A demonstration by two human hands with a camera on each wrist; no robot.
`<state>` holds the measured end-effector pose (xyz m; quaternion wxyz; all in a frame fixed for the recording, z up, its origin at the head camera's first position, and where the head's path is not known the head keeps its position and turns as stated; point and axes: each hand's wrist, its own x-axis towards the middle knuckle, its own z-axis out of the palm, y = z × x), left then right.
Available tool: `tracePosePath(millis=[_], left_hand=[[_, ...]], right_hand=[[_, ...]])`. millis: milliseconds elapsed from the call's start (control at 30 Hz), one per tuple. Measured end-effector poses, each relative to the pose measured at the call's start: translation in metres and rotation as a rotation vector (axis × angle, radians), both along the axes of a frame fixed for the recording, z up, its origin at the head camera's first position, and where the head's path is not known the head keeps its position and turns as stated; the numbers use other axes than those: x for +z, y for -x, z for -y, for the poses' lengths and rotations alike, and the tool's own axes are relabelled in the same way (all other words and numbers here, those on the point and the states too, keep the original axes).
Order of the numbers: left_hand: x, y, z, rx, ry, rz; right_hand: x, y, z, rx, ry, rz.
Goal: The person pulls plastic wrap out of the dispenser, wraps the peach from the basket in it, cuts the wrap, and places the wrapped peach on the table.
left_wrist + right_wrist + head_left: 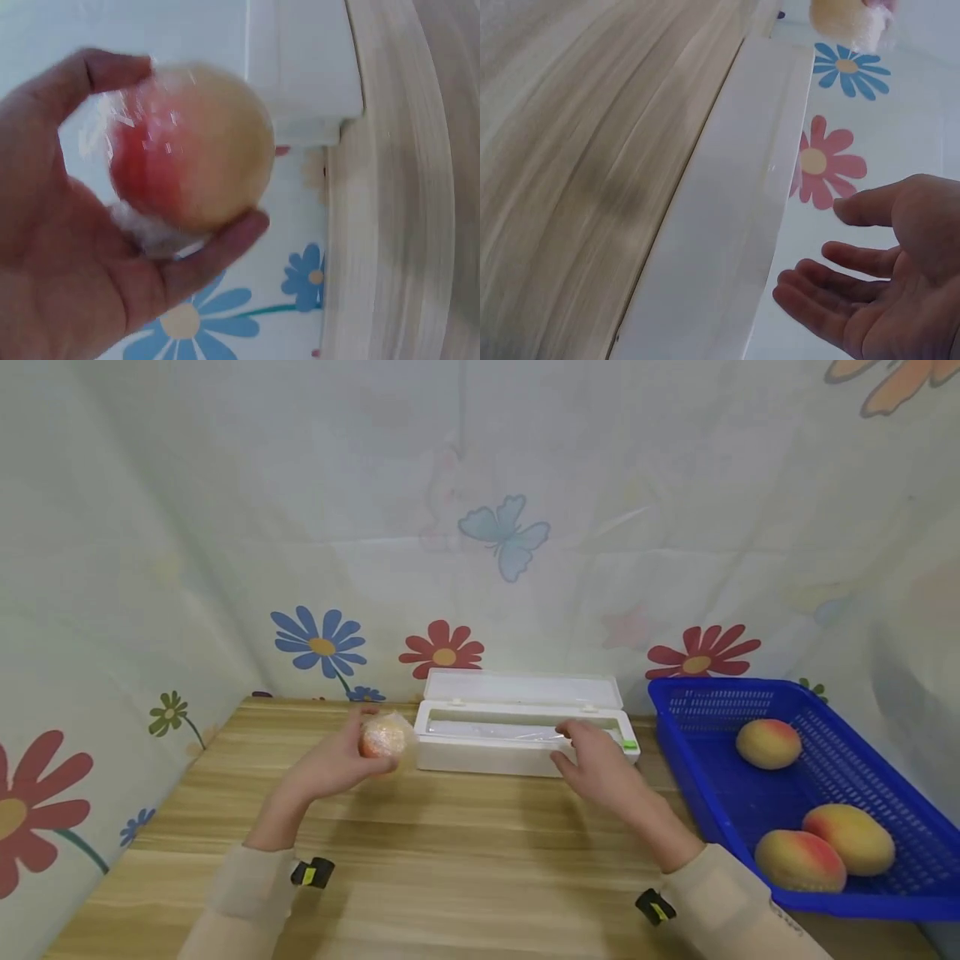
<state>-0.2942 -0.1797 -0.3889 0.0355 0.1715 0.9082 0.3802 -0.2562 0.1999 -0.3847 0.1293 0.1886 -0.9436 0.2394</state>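
A peach (202,150) wrapped in clear plastic film is gripped between the thumb and fingers of my left hand (337,760). In the head view this peach (386,737) is held up just left of a white cling film box (487,757). The box's lid (525,688) stands raised at the back, and a roll of film (487,731) shows inside. Above the box's right part hovers my right hand (603,768), its fingers loosely bent and holding nothing. The right wrist view shows that hand (885,285) with thumb and fingers apart, beside the box (712,210).
On the right stands a blue plastic basket (705,810) with slotted sides, holding a peach (768,744) at the back and two more at the front. A green slider (629,745) sits at the box's right end. Behind the wooden table (465,868) hangs a flowered cloth (360,527).
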Motion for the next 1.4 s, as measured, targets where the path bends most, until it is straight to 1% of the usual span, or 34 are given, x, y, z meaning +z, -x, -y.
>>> tracePosePath(millis=[67,133,233,367,467,567,733,833,967,1067,1133,1200,1267,1333,1400], left_hand=[[-0.001,0.005,0.008,0.078,0.011,-0.016],[-0.003,0.010,0.015,0.142,0.018,-0.030],[-0.007,0.017,0.024,0.230,0.007,-0.025],[-0.015,0.025,0.035,0.321,0.004,-0.005],[-0.021,0.030,0.041,0.360,0.032,0.014],[-0.028,0.035,0.044,0.363,0.047,0.029],[-0.035,0.039,0.046,0.321,0.058,0.027],[-0.036,0.039,0.047,0.279,0.060,0.019],[-0.034,0.038,0.048,0.232,0.054,0.035],[-0.032,0.038,0.047,0.228,0.050,0.051],[-0.031,0.039,0.046,0.241,0.061,0.042],[-0.029,0.039,0.045,0.266,0.082,0.020],[-0.026,0.039,0.042,0.300,0.123,-0.017],[-0.022,0.039,0.038,0.327,0.162,-0.079],[-0.019,0.039,0.030,0.341,0.202,-0.177]], right_hand=[[0.002,0.003,-0.004,-0.028,-0.029,0.005],[0.003,0.007,-0.007,-0.053,-0.057,0.003],[0.003,0.013,-0.012,-0.078,-0.089,-0.017],[0.002,0.021,-0.017,-0.091,-0.122,-0.016],[0.002,0.025,-0.019,-0.096,-0.139,0.003],[0.001,0.028,-0.020,-0.096,-0.149,0.013],[0.002,0.031,-0.021,-0.098,-0.160,0.012],[0.003,0.033,-0.023,-0.105,-0.167,0.022],[0.003,0.037,-0.025,-0.122,-0.182,0.060],[0.002,0.039,-0.027,-0.146,-0.188,0.097],[0.002,0.041,-0.029,-0.157,-0.188,0.117],[0.001,0.042,-0.030,-0.162,-0.189,0.127],[0.001,0.044,-0.031,-0.162,-0.185,0.139],[0.000,0.046,-0.033,-0.160,-0.188,0.143],[0.001,0.047,-0.034,-0.165,-0.191,0.154]])
